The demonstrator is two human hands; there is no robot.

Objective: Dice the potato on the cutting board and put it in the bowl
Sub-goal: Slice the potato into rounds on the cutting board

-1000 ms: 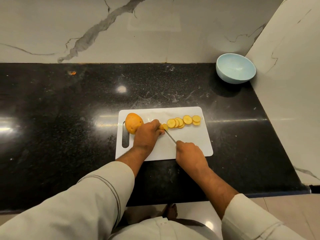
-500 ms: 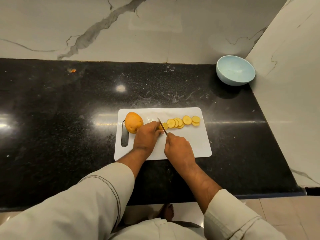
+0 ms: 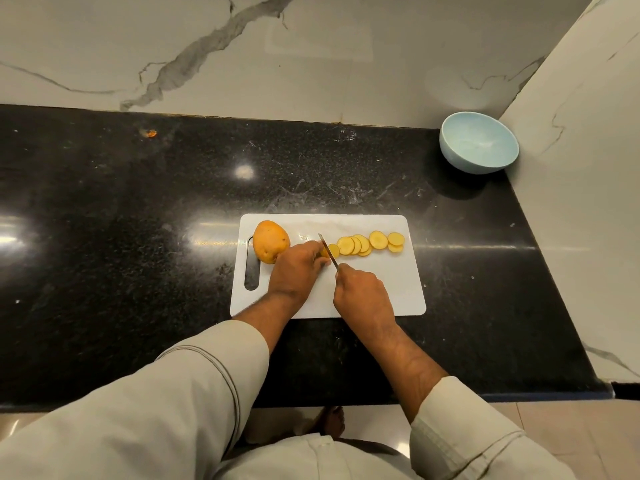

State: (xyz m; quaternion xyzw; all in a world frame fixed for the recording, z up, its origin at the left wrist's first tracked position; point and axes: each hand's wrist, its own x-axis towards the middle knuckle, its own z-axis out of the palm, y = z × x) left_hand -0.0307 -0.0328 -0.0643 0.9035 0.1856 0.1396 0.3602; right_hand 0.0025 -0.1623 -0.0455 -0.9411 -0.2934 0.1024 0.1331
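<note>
1. Left hand (image 3: 298, 268) grips potato piece on cutting board (image 3: 398, 289), steadying it.
2. Right hand (image 3: 363, 292) grips knife (image 3: 328, 250), blade beside cut face.
3. Slices (image 3: 367, 243) lie right of blade; whole potato (image 3: 270, 241) left; bowl (image 3: 479, 142) beyond board.

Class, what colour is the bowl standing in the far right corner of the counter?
The bowl is pale blue, seen best in the head view.
</note>
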